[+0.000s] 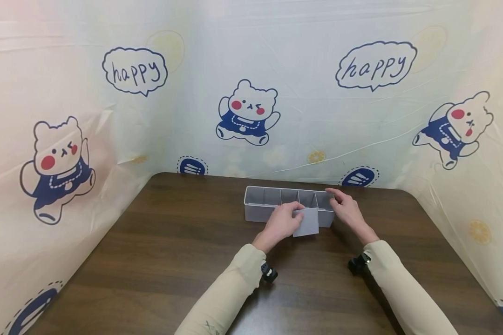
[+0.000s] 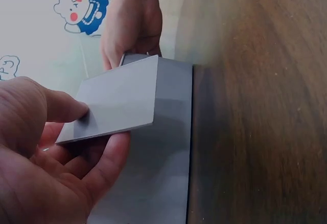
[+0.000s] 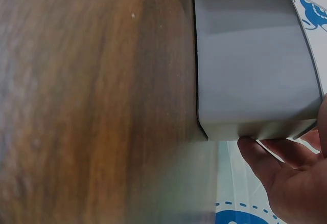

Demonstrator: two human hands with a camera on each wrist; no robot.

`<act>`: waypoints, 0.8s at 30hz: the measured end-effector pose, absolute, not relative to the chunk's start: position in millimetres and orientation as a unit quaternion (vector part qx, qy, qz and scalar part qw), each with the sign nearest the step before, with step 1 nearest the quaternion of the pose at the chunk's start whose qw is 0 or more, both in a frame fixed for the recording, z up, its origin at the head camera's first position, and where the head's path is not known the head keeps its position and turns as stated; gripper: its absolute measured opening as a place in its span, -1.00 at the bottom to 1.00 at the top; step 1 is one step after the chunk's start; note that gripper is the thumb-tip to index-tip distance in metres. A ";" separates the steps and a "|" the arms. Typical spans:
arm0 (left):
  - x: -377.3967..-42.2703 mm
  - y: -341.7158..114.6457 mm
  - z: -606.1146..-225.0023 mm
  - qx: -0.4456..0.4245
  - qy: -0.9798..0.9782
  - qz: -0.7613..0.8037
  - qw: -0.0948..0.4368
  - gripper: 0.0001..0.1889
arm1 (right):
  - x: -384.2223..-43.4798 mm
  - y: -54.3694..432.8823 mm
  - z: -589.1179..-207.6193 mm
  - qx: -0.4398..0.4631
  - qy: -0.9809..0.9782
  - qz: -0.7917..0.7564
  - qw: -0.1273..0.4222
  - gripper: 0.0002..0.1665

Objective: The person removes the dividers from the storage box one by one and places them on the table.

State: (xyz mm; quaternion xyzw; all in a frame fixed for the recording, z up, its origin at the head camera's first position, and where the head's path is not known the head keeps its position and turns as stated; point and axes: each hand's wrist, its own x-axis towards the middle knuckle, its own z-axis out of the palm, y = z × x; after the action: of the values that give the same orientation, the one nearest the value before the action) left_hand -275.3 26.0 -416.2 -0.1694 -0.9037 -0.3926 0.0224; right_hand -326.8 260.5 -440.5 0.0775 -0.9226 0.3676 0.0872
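A long grey divided storage box [image 1: 257,214] stands on the table, its open top split into several compartments by thin upright partitions. In front of its right half, my left hand [image 1: 282,222] pinches a flat, square grey divider plate [image 1: 308,223] between thumb and fingers. The left wrist view shows the thumb on the face of the plate [image 2: 120,96] and the fingers beneath it. My right hand [image 1: 350,214] grips the box's right end by the rim. In the right wrist view its fingertips [image 3: 249,144] touch the end wall; part of this hand is cut off.
The dark wooden tabletop [image 1: 151,260] extends around the box. Behind and at both sides hangs a pale printed curtain [image 1: 310,121] that meets the table's far edge. Small black devices [image 1: 269,273] are worn on both wrists.
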 end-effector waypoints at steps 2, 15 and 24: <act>-275.8 27.2 -417.4 -0.172 -0.905 -0.388 0.018 -0.76 | -326.9 260.4 -440.3 0.077 -0.924 0.365 0.088 -0.52; -274.1 29.6 -427.8 -0.190 -0.913 -0.359 -0.039 -0.78 | -327.7 260.6 -439.4 0.077 -0.924 0.365 0.086 -0.52; -272.8 34.3 -433.0 -0.202 -0.914 -0.348 -0.059 -0.80 | -326.7 260.8 -439.6 0.079 -0.924 0.364 0.087 -0.52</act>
State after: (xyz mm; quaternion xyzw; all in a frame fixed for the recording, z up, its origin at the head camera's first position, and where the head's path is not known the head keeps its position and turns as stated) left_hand -272.8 34.3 -433.0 -0.2017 -0.9137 -0.3477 -0.0594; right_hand -326.7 260.8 -439.6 0.0785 -0.9241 0.3637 0.0873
